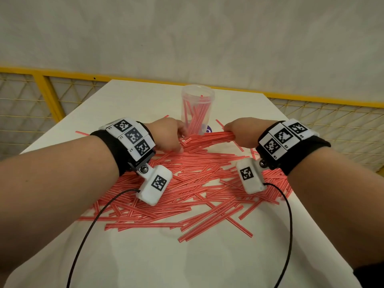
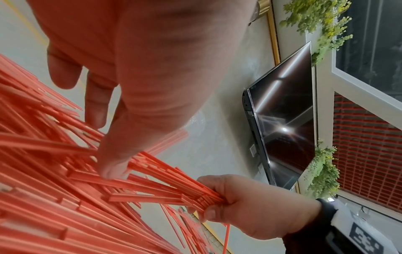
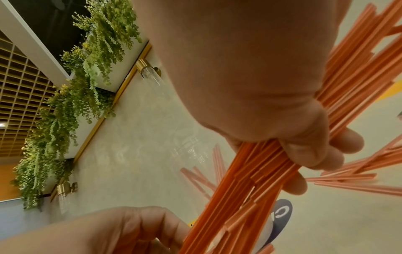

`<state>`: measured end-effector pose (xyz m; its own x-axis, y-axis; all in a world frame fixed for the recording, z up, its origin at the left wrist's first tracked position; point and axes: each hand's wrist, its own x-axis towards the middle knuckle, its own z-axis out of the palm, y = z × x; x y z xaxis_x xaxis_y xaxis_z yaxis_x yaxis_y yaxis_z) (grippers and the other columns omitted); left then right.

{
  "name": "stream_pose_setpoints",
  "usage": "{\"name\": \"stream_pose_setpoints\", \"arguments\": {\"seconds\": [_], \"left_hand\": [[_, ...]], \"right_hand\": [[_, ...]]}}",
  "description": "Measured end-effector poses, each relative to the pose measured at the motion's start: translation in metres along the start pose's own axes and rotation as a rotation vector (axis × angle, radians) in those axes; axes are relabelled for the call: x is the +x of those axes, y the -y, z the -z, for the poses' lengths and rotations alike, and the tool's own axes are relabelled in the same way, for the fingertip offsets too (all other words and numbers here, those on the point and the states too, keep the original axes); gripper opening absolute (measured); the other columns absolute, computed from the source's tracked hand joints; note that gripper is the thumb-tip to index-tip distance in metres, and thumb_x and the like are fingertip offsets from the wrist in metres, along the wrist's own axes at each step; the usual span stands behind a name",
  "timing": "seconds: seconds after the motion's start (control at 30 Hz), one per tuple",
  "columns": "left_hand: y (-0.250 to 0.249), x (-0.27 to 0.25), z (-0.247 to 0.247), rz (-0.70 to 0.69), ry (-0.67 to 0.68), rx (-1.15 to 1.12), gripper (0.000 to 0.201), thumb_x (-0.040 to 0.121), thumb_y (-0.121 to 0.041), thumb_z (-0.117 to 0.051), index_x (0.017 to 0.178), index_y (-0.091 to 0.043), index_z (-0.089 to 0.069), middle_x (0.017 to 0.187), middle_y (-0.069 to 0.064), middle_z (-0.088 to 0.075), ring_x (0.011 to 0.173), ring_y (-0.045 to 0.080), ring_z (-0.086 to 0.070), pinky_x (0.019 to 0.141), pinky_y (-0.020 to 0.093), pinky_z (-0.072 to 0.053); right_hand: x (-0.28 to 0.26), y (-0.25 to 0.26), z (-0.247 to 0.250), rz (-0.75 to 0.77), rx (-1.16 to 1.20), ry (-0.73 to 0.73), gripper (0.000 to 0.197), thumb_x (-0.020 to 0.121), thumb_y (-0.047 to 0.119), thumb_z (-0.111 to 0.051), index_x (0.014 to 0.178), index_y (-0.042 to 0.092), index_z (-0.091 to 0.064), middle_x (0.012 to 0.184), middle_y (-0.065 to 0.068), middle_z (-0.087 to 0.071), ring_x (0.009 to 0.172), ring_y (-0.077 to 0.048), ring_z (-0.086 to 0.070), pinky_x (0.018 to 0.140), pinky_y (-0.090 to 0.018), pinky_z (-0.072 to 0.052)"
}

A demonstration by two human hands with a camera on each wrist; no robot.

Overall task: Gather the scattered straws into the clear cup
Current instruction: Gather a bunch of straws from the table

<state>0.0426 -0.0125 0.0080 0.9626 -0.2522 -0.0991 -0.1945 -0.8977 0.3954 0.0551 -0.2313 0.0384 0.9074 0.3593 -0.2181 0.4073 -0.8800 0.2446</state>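
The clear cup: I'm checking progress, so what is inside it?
The clear cup holds several red straws leaning on its wall. The left hand covers its lower left part, so the bottom there cannot be seen.

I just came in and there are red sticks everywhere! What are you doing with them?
A person is tidying red straws into a clear cup at the far side of the white table. The right hand holds a bundle of straws in its grip, and the left hand is at the bundle's other end, its fingers on the straws. A few straws already stand in the cup, but most lie in a big pile on the table.
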Motion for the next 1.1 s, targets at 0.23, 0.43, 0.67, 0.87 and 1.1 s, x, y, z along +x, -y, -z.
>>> {"name": "stream_pose_setpoints", "arguments": {"seconds": [0.23,0.43,0.67,0.87,1.1], "left_hand": [[-0.007,-0.002,-0.002,-0.011,0.001,-0.038,0.069,0.076,-0.027,-0.081,0.136,-0.020,-0.048,0.125,-0.002,-0.056,0.105,0.020,-0.060,0.093,0.037,-0.050],[-0.012,0.002,-0.008,-0.025,-0.052,-0.023,0.054,0.082,-0.032,-0.075,0.127,-0.015,-0.051,0.122,0.004,-0.060,0.105,0.020,-0.057,0.096,0.035,-0.046],[-0.017,0.003,-0.012,-0.009,-0.107,-0.071,0.043,0.084,-0.028,-0.073,0.119,-0.019,-0.051,0.108,-0.003,-0.056,0.095,0.015,-0.053,0.075,0.025,-0.035],[-0.021,0.003,-0.015,-0.037,-0.165,-0.135,0.030,0.084,-0.016,-0.072,0.110,-0.017,-0.057,0.106,0.002,-0.063,0.095,0.019,-0.059,0.081,0.030,-0.046],[-0.016,0.003,-0.016,-0.003,-0.217,-0.217,0.026,0.081,-0.017,-0.075,0.100,-0.022,-0.058,0.096,-0.004,-0.062,0.086,0.017,-0.060,0.073,0.029,-0.049]], "right_hand": [[-0.006,-0.008,-0.002,-0.044,0.022,-0.009,0.030,0.090,-0.002,-0.042,0.113,0.012,-0.054,0.081,0.002,-0.049,0.081,-0.021,-0.050,0.070,-0.028,-0.035],[-0.009,-0.006,-0.005,-0.008,0.126,-0.007,0.027,0.092,0.000,-0.043,0.111,0.014,-0.056,0.092,-0.002,-0.056,0.086,-0.023,-0.056,0.074,-0.030,-0.044],[-0.009,0.006,0.002,0.028,0.120,-0.004,0.026,0.091,0.000,-0.043,0.106,0.014,-0.058,0.079,0.003,-0.051,0.067,-0.013,-0.048,0.052,-0.021,-0.034],[-0.002,0.022,0.007,0.041,0.007,0.034,0.026,0.093,0.003,-0.042,0.113,0.005,-0.059,0.102,-0.008,-0.062,0.088,-0.024,-0.055,0.070,-0.027,-0.040],[0.007,0.036,0.003,0.063,-0.009,0.050,0.036,0.093,0.001,-0.040,0.127,0.007,-0.049,0.117,-0.012,-0.060,0.105,-0.028,-0.058,0.079,-0.031,-0.044]]}}
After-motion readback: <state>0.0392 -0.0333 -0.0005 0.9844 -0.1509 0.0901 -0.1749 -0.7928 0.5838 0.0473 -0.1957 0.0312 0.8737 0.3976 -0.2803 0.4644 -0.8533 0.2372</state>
